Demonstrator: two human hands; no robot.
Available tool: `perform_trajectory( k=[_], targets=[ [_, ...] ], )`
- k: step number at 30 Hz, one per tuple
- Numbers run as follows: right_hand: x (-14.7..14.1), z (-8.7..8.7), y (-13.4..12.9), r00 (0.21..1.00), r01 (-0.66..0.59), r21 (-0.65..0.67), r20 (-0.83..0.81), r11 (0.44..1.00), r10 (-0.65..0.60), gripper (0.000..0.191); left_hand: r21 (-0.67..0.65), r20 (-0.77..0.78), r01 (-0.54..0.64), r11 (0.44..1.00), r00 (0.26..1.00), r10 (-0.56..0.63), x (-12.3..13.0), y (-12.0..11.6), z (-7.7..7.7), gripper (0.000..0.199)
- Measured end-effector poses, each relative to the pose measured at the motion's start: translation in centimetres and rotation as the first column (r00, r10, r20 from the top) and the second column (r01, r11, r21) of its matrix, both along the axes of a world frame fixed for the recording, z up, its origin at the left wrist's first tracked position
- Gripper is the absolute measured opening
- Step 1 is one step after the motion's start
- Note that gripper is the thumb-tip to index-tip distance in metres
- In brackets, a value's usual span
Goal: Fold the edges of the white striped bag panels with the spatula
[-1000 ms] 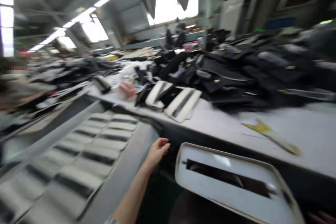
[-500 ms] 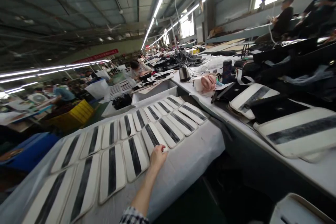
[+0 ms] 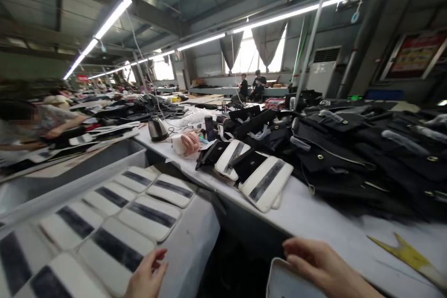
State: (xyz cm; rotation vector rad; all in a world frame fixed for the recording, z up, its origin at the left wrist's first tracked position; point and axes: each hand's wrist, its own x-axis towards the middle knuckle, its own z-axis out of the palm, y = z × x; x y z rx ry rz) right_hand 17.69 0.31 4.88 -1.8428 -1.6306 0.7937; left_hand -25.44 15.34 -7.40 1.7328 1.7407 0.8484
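Observation:
My left hand (image 3: 146,272) is at the bottom, over the near edge of a white panel with a dark stripe (image 3: 117,247). Its fingers are loosely bent and apart, with nothing visible in them. Several similar striped panels (image 3: 151,214) lie in rows on the pale-covered table (image 3: 195,237). Toward the lower right, my right hand (image 3: 319,263) has its fingers bent and its thumb apart. It is at the upper edge of a white, round-cornered piece (image 3: 284,281), which the frame cuts off below; contact between them is unclear.
A long white table (image 3: 223,181) carries a kettle (image 3: 158,129), a pink fan (image 3: 190,143), more striped panels (image 3: 267,179) and a heap of black bags (image 3: 335,149). A yellow-handled tool (image 3: 408,253) lies at right. A dark gap separates the tables. A co-worker (image 3: 38,123) is at left.
The view has swung to the right. My left hand has come away from the panel corner it was pinching, and its fingers have parted. My right hand has come into view beside the white piece.

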Motion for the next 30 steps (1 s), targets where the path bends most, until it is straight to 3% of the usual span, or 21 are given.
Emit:
perform_trajectory(
  k=[3, 6, 9, 12, 16, 20, 25, 30],
  targets=[
    [0.9, -0.7, 6.5, 0.971, 0.027, 0.064, 0.236, 0.998, -0.041, 0.049, 0.082, 0.082, 0.172, 0.982, 0.980, -0.179, 8.7, 1.3, 2.7, 0.037],
    [0.2, -2.8, 12.0, 0.868, 0.094, 0.101, 0.479, 0.990, -0.131, 0.071, 0.058, 0.228, 0.308, 0.950, 0.922, -0.313, 16.6, 3.3, 4.6, 0.033],
    [-0.8, -4.8, 15.3, 0.807, 0.131, 0.073, 0.572, 0.989, -0.149, 0.080, 0.004, 0.357, 0.350, 0.937, 0.874, -0.328, 23.1, 6.1, 4.6, 0.049],
    [-0.7, -6.0, 16.6, 0.769, 0.153, 0.061, 0.620, 0.986, -0.158, 0.083, -0.059, 0.381, 0.336, 0.940, 0.878, -0.290, 27.7, 8.8, 3.7, 0.059],
    [0.6, -6.7, 16.6, 0.785, 0.098, 0.135, 0.599, 0.986, -0.160, 0.078, -0.141, 0.402, 0.329, 0.934, 0.881, -0.250, 30.8, 10.7, 3.9, 0.043],
    [1.9, -7.3, 16.5, 0.841, 0.065, 0.224, 0.512, 0.972, -0.174, 0.067, -0.126, 0.349, 0.385, 0.914, 0.880, -0.323, 31.6, 10.6, 5.4, 0.029],
    [3.5, -8.0, 15.8, 0.880, 0.115, 0.324, 0.405, 0.939, -0.248, 0.055, -0.075, 0.226, 0.369, 0.927, 0.911, -0.344, 32.1, 11.2, 6.6, 0.013],
    [4.5, -7.7, 13.6, 0.904, 0.196, 0.460, 0.257, 0.866, -0.342, 0.026, -0.188, 0.312, 0.377, 0.907, 0.899, -0.309, 33.1, 13.1, 7.5, 0.024]
  ],
)
